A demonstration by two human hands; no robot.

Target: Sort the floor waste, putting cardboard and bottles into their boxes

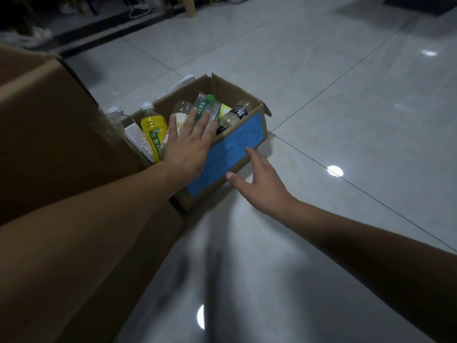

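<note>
Small cardboard box [223,91] sits on the tile floor [321,95], approx mid-view, w/ a blue handwritten label [237,147] on its near side. Bottles are packed inside: yellow one [150,127] at left, green-capped one [205,105] mid. Left hand [190,147] lies flat over them, fingers straight & spread, gripping nothing. Right hand [259,179] is spread open too, index tip at the label. Big cardboard box [49,120] stands just beside, at left.

The small box [249,142] stands on the floor [321,95], bottles [150,129] inside it. A big box [49,134] stands against its left side.
</note>
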